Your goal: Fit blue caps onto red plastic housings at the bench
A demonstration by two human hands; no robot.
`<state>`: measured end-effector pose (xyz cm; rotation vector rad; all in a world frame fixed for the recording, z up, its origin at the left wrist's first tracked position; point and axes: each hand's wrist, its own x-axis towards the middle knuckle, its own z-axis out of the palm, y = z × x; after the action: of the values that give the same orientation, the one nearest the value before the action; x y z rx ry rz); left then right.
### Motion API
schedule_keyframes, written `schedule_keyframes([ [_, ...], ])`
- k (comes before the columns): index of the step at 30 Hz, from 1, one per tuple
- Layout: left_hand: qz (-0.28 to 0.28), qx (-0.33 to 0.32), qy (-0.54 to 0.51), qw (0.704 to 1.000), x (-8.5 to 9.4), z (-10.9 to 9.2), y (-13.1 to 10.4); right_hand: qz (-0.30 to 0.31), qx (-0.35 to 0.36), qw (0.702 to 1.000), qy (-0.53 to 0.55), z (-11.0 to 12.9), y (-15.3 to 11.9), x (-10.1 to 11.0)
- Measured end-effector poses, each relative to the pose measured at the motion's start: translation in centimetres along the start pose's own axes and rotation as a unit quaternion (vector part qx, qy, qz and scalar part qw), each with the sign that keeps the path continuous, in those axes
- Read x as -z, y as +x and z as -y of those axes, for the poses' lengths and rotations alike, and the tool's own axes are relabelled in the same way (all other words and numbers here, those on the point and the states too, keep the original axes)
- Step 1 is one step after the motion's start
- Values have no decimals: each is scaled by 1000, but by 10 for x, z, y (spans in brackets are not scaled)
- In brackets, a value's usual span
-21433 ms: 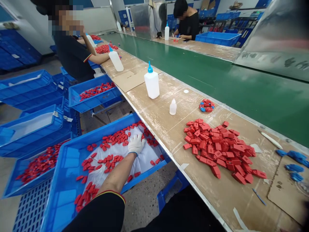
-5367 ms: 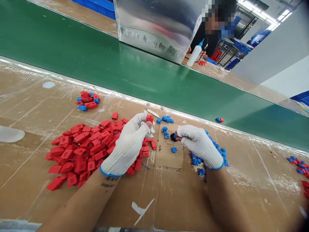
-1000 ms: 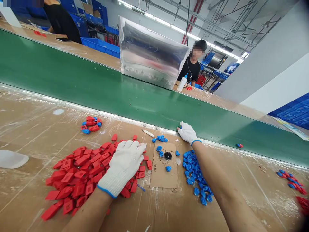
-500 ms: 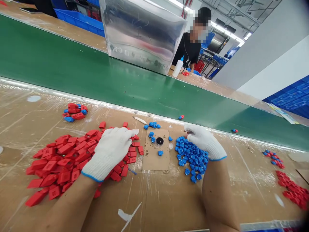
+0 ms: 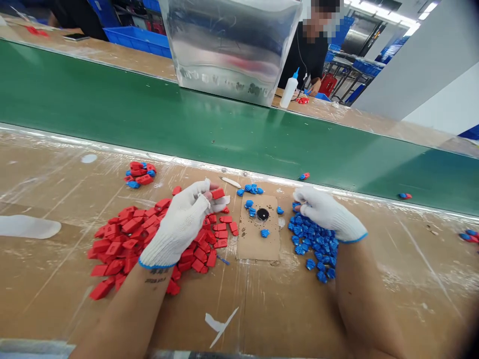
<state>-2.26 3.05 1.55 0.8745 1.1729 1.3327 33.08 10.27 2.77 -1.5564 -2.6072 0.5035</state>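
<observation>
My left hand (image 5: 183, 219), in a white knit glove, pinches a small red plastic piece (image 5: 217, 193) between thumb and fingers. It is held above the right part of a heap of red plastic pieces (image 5: 130, 227). My right hand (image 5: 325, 212), gloved alike, has its fingers curled at the top edge of a pile of small blue plastic pieces (image 5: 314, 242). A bit of a blue plastic piece (image 5: 296, 205) shows at its fingertips. Between the hands lies a cardboard sheet (image 5: 258, 248) bearing a round black dish (image 5: 263, 215) and a few loose blue pieces.
Joined red-and-blue pieces (image 5: 140, 173) lie in a cluster at the back left. A white pen-like tool (image 5: 230, 182) rests near the green belt (image 5: 149, 119), which carries single joined pieces (image 5: 304, 176). Beyond it stand a metal panel (image 5: 232, 55), a white bottle (image 5: 289, 90) and a person.
My left hand has turned palm inward and lifted, now showing a red piece in its fingers. My right hand has closed its fingers at the blue pile. The view has shifted left.
</observation>
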Motion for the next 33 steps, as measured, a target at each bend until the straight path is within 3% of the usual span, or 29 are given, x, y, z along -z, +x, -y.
schedule_keyframes([
  [3, 54, 57, -196, 978, -6, -1, -1, -63, 21, 989, 133, 3, -11, 9],
  [7, 82, 101, -324, 937, -7, 1, -2, -122, 82, 969, 198, 21, -14, 17],
  [11, 104, 100, -348, 926, -9, 4, -4, -137, 167, 958, 190, 39, -9, 18],
  [18, 146, 89, -331, 928, -13, 8, -5, -201, 160, 938, 233, 58, 0, -2],
  [22, 121, 105, -299, 941, -19, 12, -4, -152, 194, 949, 197, 67, 8, -11],
  [27, 82, 157, -291, 940, -26, 9, -2, -68, 124, 966, 218, 66, 10, -22],
  [30, 78, 186, -304, 931, -25, 8, 0, -57, 87, 975, 198, 66, 9, -26],
  [33, 82, 193, -308, 928, -23, 11, 1, -50, 95, 978, 177, 70, 12, -28],
])
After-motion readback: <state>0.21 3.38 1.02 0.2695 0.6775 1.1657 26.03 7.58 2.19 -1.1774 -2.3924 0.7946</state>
